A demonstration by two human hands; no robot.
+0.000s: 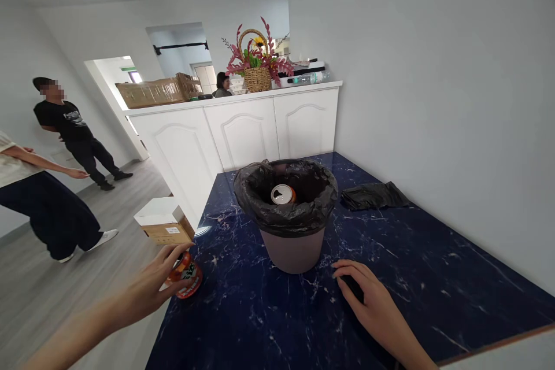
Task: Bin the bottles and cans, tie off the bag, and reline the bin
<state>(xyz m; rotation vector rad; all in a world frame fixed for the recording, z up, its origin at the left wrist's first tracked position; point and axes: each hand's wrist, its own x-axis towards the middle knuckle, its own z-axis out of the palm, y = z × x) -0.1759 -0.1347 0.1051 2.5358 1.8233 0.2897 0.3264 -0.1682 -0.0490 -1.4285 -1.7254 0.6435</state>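
On the left edge of the dark blue marbled table, my left hand is closed around an orange drink can, its thumb across the front and its fingers over the top and far side. A trash bin lined with a black plastic bag stands at the table's middle. Inside it, a second can shows its silver top with an opened mouth. My right hand rests on the table to the right of the bin, holding nothing, with thumb and fingers apart.
A folded black plastic bag lies right of the bin near the wall. Beyond the table, a white cabinet carries a flower basket, a bottle and a cardboard box. Another box sits left of the table. Two people stand at left; another is behind the cabinet.
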